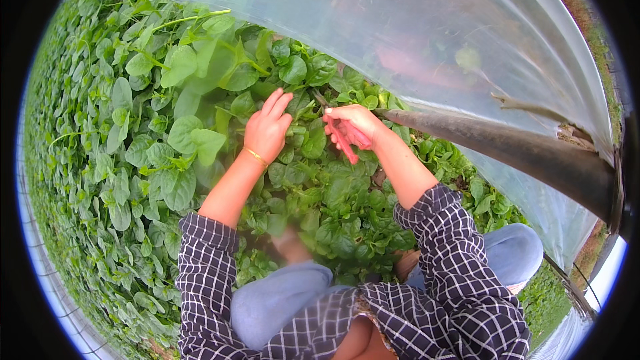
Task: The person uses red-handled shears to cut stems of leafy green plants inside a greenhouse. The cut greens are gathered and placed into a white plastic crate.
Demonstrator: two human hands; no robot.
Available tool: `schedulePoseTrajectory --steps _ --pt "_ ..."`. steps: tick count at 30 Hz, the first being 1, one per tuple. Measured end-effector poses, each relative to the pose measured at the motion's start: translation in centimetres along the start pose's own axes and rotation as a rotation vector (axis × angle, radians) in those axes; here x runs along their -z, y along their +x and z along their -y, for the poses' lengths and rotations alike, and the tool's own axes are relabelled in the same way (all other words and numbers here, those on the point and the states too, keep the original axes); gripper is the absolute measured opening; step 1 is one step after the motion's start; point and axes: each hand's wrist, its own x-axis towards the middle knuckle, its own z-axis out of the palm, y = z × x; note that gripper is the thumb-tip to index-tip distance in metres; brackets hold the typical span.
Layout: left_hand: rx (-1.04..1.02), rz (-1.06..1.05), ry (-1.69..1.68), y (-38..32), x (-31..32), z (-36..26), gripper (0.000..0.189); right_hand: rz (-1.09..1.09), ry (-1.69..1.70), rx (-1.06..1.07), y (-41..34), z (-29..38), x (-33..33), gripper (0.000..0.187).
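My right hand (354, 124) is closed around the red handles of a pair of scissors (345, 141). The dark blades point up and left into the low leaves and are partly hidden there. To the left, my left hand (269, 125) reaches palm down over broad-leaved green plants (300, 72), fingers pointing up the view. A pale green stem shows beside its fingertips on the right; whether the fingers pinch it cannot be seen. A thin yellow bangle circles the left wrist.
A clear plastic sheet (320, 15) spans the top and right. A thick dark pole (500, 155) slants from the right edge towards my right hand. Dense leafy plants (120, 160) fill the left side. My bent knees (280, 300) are below.
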Motion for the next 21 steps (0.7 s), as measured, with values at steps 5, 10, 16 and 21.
schedulePoseTrajectory --steps 5,10,16,21 --pt "0.139 0.191 0.151 2.4 -2.4 0.5 0.008 0.106 0.052 -0.077 2.9 0.6 -0.8 0.033" --pt "0.198 0.261 0.317 3.1 -4.6 0.7 0.011 -0.059 0.088 -0.141 6.4 0.9 -1.3 0.034" --pt "0.110 0.131 0.172 1.8 -2.3 1.0 0.011 -0.160 -0.007 0.056 5.4 0.3 -2.0 0.034" --pt "0.133 0.083 0.068 -0.6 2.2 -1.3 0.035 -0.188 -0.073 0.229 1.9 0.8 -0.5 0.029"
